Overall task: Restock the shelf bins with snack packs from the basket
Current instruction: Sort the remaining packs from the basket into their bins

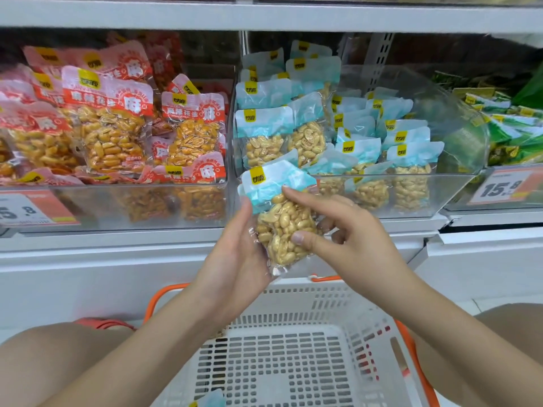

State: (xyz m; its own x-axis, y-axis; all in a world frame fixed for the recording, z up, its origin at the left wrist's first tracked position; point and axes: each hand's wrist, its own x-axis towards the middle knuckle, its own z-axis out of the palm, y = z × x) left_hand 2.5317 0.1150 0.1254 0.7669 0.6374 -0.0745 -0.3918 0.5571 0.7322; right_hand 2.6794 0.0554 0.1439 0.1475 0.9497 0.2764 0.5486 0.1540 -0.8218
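Observation:
A peanut pack with a pale blue top (280, 212) is held up in front of the shelf, just below the clear bin of matching blue packs (382, 195). My left hand (238, 248) cups it from the left and behind. My right hand (338, 227) pinches it, thumb on the peanuts and forefinger near the blue label. The white basket with orange handles (293, 312) lies below, between my knees. One blue pack (210, 400) peeks in at its near edge.
Left of the blue bin stands a clear bin of red-labelled peanut packs (117, 198). At the right a bin holds green packs (511, 133). Price tags reading 15.8 (505, 188) hang on the bin fronts. A shelf board (264, 13) runs overhead.

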